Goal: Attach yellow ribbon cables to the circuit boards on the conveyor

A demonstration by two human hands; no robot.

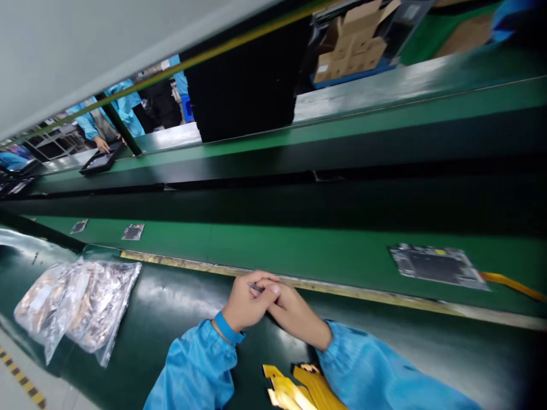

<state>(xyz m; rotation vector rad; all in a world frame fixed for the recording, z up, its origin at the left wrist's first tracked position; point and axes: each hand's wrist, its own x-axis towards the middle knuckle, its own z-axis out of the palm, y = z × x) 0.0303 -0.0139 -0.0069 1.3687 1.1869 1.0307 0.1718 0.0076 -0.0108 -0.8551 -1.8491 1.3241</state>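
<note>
While the left hand [250,302] and right hand [297,316] are resting folded together, closed around a small dark tool [255,287], which hand grips it cannot be told. Yellow flex cables [294,388] are lying nearest, bagged parts [77,307] are sitting left on the dark green bench [179,296], and a circuit board [436,266] is lying right on the green conveyor belt [299,256].

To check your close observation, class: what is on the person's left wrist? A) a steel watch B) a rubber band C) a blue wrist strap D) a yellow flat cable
C. A blue wrist strap circles the wrist of the left hand, just beyond the blue sleeve.
</note>
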